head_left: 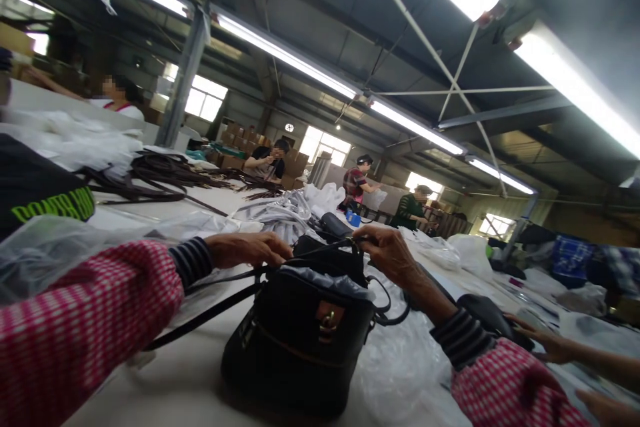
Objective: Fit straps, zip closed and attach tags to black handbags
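A black handbag [300,340] with a gold clasp stands upright on the white table [165,380] right in front of me. My left hand [250,248] reaches over it from the left, fingers curled near the bag's top edge and its thin black strap [215,307]. My right hand [390,253] comes in from the right with fingers pinched on the strap at the top of the bag. Both arms wear red-and-white checked sleeves with striped cuffs. Grey paper stuffing shows in the bag's mouth.
Clear plastic bags [400,367] lie beside the bag. Dark straps [160,177] and white bundles [285,213] are piled farther down the table. Another person's hands [555,347] rest at the right. Several workers [357,183] sit at the far end.
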Demonstrator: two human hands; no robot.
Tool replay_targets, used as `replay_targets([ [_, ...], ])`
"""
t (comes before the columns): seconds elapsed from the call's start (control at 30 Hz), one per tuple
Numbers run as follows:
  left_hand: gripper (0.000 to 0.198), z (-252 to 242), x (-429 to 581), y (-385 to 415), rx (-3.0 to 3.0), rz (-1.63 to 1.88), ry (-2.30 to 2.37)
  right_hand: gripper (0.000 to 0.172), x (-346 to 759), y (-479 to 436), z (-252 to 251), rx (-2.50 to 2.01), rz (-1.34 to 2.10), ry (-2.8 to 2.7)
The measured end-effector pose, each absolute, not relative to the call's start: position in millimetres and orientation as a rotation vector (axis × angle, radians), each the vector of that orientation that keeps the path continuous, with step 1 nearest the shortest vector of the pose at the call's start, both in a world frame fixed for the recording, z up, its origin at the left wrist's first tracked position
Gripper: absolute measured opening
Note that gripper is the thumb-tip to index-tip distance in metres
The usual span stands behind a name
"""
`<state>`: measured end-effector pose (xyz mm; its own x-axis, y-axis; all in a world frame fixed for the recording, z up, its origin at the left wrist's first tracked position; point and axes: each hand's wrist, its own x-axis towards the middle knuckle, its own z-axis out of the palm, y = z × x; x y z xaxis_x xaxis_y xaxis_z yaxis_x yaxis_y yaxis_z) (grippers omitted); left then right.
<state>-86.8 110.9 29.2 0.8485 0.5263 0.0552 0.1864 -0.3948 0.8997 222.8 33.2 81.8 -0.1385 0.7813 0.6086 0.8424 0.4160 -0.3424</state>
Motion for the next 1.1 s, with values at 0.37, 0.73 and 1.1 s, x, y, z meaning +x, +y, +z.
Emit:
replay_targets([
  [0.37,0.014,-17.3,-69.8,108.7,1.85,0.852,0.729,0.029,206.0,29.8,76.1,-1.448,-0.166,-2.046],
  [0.73,0.04,-8.6,-88.3,99.2,1.443,0.813,0.559,0.033,188.2,9.8,42.7,-1.412,-0.31,-1.889],
  [1.1,0.024,17.7,-100.4,98.9,1.777,0.801,0.632,0.031,177.6,3.5,55.7,-1.689,-0.382,-1.848],
])
